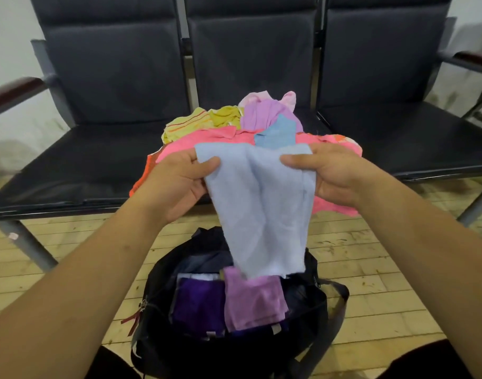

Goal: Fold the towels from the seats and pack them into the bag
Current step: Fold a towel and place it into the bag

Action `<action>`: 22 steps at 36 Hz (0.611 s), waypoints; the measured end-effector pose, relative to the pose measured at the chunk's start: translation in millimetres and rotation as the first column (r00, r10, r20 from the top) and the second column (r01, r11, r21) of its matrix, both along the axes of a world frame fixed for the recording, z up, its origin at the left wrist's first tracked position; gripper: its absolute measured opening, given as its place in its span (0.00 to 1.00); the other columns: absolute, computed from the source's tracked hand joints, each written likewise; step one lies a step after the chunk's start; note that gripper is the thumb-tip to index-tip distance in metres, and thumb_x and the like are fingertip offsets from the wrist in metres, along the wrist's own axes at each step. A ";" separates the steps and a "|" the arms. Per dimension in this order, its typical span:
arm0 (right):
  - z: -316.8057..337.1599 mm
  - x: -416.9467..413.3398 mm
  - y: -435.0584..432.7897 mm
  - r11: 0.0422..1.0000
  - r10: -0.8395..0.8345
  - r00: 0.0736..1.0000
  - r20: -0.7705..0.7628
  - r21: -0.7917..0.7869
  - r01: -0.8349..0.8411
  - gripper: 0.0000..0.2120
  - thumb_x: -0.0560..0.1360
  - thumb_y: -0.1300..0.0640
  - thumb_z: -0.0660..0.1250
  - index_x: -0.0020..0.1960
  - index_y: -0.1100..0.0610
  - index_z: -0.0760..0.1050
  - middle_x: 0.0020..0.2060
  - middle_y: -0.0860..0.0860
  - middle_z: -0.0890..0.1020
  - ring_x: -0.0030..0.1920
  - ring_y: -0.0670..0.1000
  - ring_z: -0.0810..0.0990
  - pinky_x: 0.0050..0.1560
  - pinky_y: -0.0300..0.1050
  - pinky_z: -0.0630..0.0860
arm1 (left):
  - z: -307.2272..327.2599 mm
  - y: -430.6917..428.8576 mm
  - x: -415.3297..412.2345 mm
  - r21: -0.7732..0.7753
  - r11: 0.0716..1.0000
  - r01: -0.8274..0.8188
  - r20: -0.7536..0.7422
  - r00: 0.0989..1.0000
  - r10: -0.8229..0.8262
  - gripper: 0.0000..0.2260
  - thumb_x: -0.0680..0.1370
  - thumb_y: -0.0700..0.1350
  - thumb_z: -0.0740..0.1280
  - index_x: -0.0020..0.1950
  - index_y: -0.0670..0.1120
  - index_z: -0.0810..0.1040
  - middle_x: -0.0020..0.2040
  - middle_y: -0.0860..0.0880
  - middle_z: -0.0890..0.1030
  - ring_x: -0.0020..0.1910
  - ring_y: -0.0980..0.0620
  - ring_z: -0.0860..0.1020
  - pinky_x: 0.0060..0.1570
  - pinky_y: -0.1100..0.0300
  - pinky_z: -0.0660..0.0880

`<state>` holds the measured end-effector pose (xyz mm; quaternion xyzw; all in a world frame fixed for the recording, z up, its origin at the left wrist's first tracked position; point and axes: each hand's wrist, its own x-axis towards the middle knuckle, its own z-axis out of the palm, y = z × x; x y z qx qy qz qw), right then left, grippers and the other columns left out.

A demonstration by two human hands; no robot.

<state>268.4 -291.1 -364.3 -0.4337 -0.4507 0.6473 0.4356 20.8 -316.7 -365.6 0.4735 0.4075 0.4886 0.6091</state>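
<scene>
A light blue towel [261,203] hangs in the air in front of me, above the open black bag [311,305] on the floor. My left hand [177,181] pinches its upper left corner and my right hand [333,176] pinches its upper right corner. Inside the bag lie a folded lilac towel [253,299] and a dark purple towel [198,302]. On the middle seat behind lies a heap of towels: a pink one [215,140], a yellow-green one [190,124], a purple one [261,116] and a blue one [278,132].
A row of three black seats [398,132] with metal legs and dark armrests stands against a pale wall. The floor is light wooden boards [371,283]. The bag's strap [330,326] and a red zip pull [134,321] hang at its sides.
</scene>
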 end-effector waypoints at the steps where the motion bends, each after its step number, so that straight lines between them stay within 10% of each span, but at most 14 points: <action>1: -2.4 2.1 1.4 1.000 -0.022 0.999 0.048 0.004 0.022 0.15 0.75 0.65 0.70 0.62 0.65 0.79 0.58 0.58 0.84 0.59 0.56 0.84 0.60 0.50 0.81 | -0.2 -0.7 -1.7 0.036 0.999 -0.026 -0.122 0.992 0.030 0.12 0.82 0.37 0.61 0.63 0.39 0.78 0.59 0.45 0.83 0.60 0.47 0.81 0.59 0.52 0.78; 9: -7.9 2.0 4.9 0.987 -0.157 0.981 0.116 0.063 0.151 0.12 0.75 0.62 0.72 0.58 0.61 0.81 0.53 0.55 0.86 0.55 0.54 0.85 0.62 0.55 0.79 | 3.9 -4.0 -11.7 0.287 0.948 -0.137 -0.538 0.796 0.278 0.09 0.80 0.48 0.67 0.56 0.50 0.84 0.49 0.58 0.86 0.48 0.58 0.84 0.49 0.63 0.79; 22: -0.8 -7.1 2.3 0.962 -0.200 0.977 0.072 0.204 0.182 0.09 0.77 0.67 0.69 0.57 0.66 0.80 0.53 0.60 0.85 0.54 0.56 0.85 0.57 0.51 0.82 | 0.9 -0.5 -16.4 0.306 0.927 -0.216 -0.490 0.799 0.348 0.11 0.79 0.48 0.69 0.61 0.50 0.83 0.50 0.58 0.86 0.52 0.57 0.83 0.59 0.57 0.78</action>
